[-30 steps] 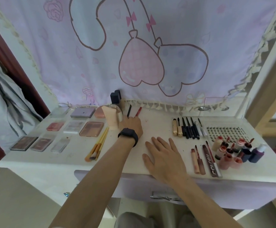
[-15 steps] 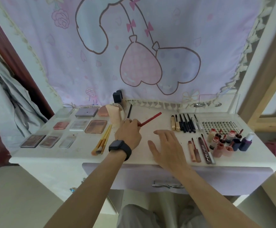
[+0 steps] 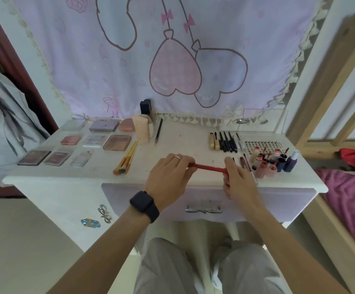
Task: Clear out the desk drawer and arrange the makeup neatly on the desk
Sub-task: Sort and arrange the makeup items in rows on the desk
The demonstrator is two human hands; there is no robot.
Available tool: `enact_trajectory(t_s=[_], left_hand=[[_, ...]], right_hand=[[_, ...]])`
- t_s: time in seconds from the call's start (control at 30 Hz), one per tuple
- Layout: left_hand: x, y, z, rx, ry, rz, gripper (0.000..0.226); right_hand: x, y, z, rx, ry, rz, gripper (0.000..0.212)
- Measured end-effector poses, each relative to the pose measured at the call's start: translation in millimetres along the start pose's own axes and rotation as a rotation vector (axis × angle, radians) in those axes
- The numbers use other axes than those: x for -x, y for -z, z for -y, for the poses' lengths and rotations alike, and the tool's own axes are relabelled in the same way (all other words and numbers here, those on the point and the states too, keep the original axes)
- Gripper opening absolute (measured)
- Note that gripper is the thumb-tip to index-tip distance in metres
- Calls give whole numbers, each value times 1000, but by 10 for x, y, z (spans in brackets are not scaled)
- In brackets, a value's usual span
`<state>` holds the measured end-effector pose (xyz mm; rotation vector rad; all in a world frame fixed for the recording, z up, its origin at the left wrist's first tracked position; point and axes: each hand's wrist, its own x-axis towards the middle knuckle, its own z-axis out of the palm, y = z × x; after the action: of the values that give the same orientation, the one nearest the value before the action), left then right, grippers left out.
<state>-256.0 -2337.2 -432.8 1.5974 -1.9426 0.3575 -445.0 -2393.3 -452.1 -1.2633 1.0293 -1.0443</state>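
My left hand [image 3: 168, 172] and right hand [image 3: 239, 177] pinch the 2 ends of a thin red pencil [image 3: 208, 167]. Neat makeup rows [image 3: 117, 142] sit beside them; nearly done, I think.

Balloon-print curtain [image 3: 172, 60] at back; wooden frame [image 3: 329, 85], magenta blanket [image 3: 348, 200] right.

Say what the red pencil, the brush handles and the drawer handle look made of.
The red pencil: likely painted wood or plastic, matt red, thin, rigid. The brush handles: pale yellow, maybe bamboo or plastic; too blurred to tell. The drawer handle: metal by its silvery shine.
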Motion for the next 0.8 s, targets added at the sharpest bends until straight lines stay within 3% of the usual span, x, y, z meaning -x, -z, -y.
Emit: enact_trajectory(t_s=[0.07, 0.23, 0.33, 0.5, 0.8], left_hand=[[24, 3, -53, 56, -32, 8, 20], [27, 33, -219, 112, -115, -3, 39], [34, 62, -247, 133, -107, 0, 37], [43, 13, -272, 312, 113, 180, 23], [-49, 212, -266, 577, 166, 477, 27]], right_hand=[[82, 77, -24, -37, -18, -35, 49], [184, 131, 16, -118, -127, 70, 55], [176, 110, 63, -193, -100, 30, 53], [224, 111, 48, -135, -15, -45, 57], [320, 121, 88, -33, 143, -18, 57]])
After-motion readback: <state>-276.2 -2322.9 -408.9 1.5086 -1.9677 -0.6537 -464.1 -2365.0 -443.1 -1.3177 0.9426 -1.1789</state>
